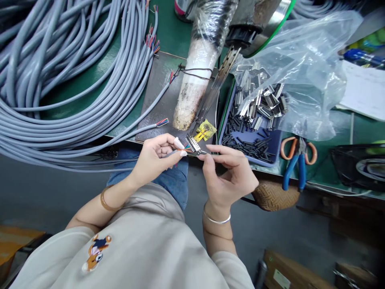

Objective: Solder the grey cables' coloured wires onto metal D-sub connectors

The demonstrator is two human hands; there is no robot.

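My left hand [159, 155], with white covers on the thumb and a fingertip, pinches a grey cable [169, 154] by its thin coloured wires [188, 149]. Right at these fingertips is a metal multi-pin connector [194, 144], tilted, with a row of pins. My right hand [226, 168] is closed in a pinch at the connector's right end. Between its thumb and fingers is a short, thin, dark piece [203, 152] resembling a black sleeve; it is largely hidden. A yellow strip [201, 134] lies just behind the connector, and I cannot tell whether they touch.
Bundled grey cables [99, 104] cover the left. A plastic-wrapped tube [197, 76] and metal rod [221, 76] slant down over a dark plate [159, 96]. At right are a blue tray [224, 138] of connectors and black sleeves, a clear bag [313, 76] and pliers [296, 162].
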